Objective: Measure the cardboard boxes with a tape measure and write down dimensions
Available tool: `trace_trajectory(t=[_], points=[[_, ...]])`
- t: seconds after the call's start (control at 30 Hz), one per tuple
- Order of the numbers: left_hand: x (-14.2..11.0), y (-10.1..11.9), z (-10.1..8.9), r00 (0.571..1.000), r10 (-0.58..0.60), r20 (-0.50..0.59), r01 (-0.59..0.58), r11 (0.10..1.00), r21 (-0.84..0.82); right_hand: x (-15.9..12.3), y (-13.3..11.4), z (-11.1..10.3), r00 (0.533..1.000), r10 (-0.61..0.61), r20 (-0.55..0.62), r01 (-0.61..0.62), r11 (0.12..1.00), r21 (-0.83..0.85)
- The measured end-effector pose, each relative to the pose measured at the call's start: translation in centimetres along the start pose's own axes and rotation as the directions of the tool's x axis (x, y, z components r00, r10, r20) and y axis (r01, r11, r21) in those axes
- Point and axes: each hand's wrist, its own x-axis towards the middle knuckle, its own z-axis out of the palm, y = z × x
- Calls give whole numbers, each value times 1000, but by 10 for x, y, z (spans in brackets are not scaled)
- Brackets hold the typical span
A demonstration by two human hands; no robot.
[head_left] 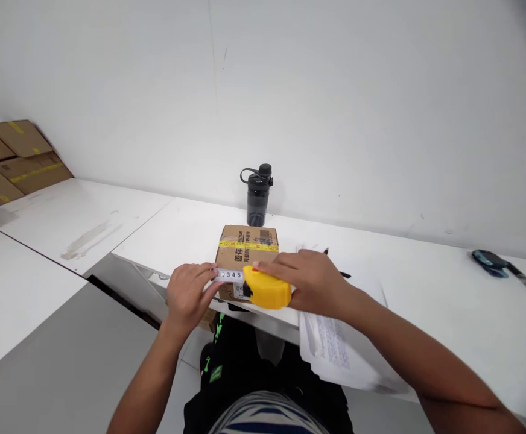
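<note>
While the left hand (pixel 189 295) pinches the end of the white blade (pixel 230 275) between thumb and finger, the right hand (pixel 315 280) grips the yellow tape measure (pixel 268 289) by its case, thumb on top. Tape measure sits over the near side of the cardboard box (pixel 240 256); can't tell if blade touches cardboard. Case looks hard, likely light and not fragile, best held round its body; blade probably thin and springy, so take its tip. Box looks stiff, maybe slick along the yellow packing tape (pixel 249 245), weight unknown; opposite sides are the obvious hold. Box is right by the white table's (pixel 435 301) near edge, so little margin there. Black bottle (pixel 258 199) stands just behind, papers (pixel 335 346) overhang the edge at right, pen (pixel 345 275) beside right hand. Room farther right, plus some left of the bottle.
</note>
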Motion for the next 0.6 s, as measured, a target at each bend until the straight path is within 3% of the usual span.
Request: trace_trajectory(t=[0.13, 0.23, 0.33, 0.4, 0.5, 0.6], points=[[19, -2, -26, 976, 218, -1, -218, 976, -14, -6, -32, -1, 995, 15, -95, -9, 998, 54], [56, -19, -27, 949, 280, 144, -278, 960, -38, -9, -61, 2, 963, 158, -217, -133, 983, 125], [102, -38, -7, 898, 295, 326, -298, 954, -40, -5, -87, 14, 875, 354, -329, -330, 935, 128], [130, -45, 15, 863, 325, 387, -342, 939, -25, 0, -98, 24, 806, 477, -351, -473, 875, 104], [155, -49, 48, 795, 354, 492, -413, 911, 12, 10, -106, 37, 727, 638, -253, -642, 763, 78], [162, -47, 70, 738, 338, 584, -449, 892, 52, 18, -108, 43, 708, 689, -154, -694, 720, 30]])
